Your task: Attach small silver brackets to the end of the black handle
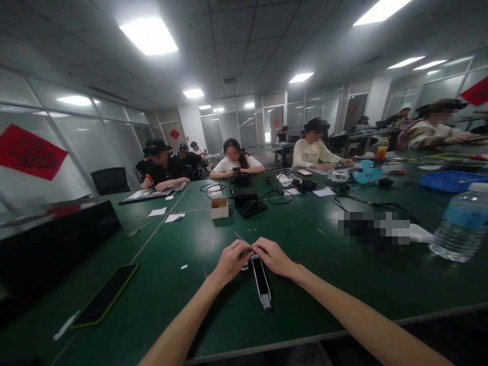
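My left hand [231, 262] and my right hand [273, 257] meet at the far end of a narrow white-edged device with a dark face [261, 277]. It lies lengthwise on the green table [301, 300], its pale near end pointing toward me. Fingers and thumbs of both hands are bent and pressed together in a pinch, fingertips almost touching. Whatever they pinch is too small or hidden to name. A small light-coloured bit shows on the table just under my left fingers.
Left of my hands lies a phone with a green edge [107, 296], beside a black screen-like panel [57, 249]. Ahead stand a small cardboard box [219, 209] and black equipment [246, 198]. At right are a water bottle [461, 223] and a blue tray [452, 181]. Several people sit across.
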`<state>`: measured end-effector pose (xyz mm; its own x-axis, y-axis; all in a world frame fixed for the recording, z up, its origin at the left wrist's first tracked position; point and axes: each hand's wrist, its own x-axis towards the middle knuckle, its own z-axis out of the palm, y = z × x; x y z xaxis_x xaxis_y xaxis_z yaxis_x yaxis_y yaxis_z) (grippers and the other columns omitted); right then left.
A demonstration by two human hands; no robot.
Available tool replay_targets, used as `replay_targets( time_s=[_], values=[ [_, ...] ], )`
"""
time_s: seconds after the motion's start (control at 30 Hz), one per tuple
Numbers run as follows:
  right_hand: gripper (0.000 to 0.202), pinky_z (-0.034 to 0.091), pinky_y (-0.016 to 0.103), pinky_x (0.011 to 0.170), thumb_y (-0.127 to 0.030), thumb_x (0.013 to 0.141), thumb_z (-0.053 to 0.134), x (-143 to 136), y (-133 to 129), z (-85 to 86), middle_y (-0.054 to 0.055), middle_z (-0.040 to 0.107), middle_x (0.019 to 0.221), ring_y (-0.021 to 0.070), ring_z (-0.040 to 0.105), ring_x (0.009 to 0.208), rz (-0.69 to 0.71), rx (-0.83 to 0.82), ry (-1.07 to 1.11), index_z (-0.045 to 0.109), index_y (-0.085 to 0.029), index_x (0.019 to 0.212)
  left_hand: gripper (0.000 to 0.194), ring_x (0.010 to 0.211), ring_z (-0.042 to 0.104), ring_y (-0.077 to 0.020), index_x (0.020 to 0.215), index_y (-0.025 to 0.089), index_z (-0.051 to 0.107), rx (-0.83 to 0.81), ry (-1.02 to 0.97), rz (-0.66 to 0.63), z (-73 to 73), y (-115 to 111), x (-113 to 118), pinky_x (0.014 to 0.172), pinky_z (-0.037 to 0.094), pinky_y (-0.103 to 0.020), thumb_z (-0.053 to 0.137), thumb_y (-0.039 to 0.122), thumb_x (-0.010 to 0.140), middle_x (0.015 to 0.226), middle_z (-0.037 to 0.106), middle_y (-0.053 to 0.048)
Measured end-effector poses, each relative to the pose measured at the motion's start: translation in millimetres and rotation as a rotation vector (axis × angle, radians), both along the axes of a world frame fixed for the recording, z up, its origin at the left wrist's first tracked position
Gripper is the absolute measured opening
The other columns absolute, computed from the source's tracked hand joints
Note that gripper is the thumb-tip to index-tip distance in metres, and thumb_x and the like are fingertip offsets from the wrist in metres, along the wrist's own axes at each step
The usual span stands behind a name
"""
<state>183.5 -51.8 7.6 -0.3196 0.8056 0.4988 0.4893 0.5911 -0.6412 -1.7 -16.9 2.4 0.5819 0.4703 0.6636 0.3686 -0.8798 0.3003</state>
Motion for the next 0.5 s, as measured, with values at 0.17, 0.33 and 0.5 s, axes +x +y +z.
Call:
replay_targets(
  time_s=[0.17,0.33,0.5],
  values=[
    [0.029,0.044,0.03,0.075,-0.032,0.095,0.04,4,2,2.2,0.005,0.06,0.087,0.0159,0.054,0.083,-0.018,0.041,-0.091,0.063,-0.016,0.086,0.011,0.07,0.055,-0.0109,0.094,0.017,0.06,-0.087,0.174,0.037,8.8,2,-8,0.067,0.046,-0.022,0.052,0.023,0.087,0.086,0.06,-0.002],
    [0.03,0.044,0.032,0.078,-0.035,0.093,0.041,24,10,4.0,0.007,0.061,0.091,0.0175,0.054,0.086,-0.098,-0.016,-0.261,0.064,-0.017,0.089,0.011,0.07,0.056,-0.0128,0.087,0.017,0.063,-0.223,0.418,0.101,14.7,11,-21,0.065,0.042,-0.023,0.055,0.025,0.083,0.081,0.06,-0.001],
    [0.023,0.043,0.033,0.078,-0.034,0.088,0.048,44,15,2.1,0.005,0.06,0.088,0.0176,0.053,0.083,-0.066,-0.097,-0.404,0.064,-0.017,0.086,0.014,0.071,0.056,-0.0137,0.085,0.017,0.065,-0.31,0.515,0.091,12.8,15,-24,0.065,0.041,-0.023,0.056,0.027,0.081,0.081,0.062,-0.001]
  ],
)
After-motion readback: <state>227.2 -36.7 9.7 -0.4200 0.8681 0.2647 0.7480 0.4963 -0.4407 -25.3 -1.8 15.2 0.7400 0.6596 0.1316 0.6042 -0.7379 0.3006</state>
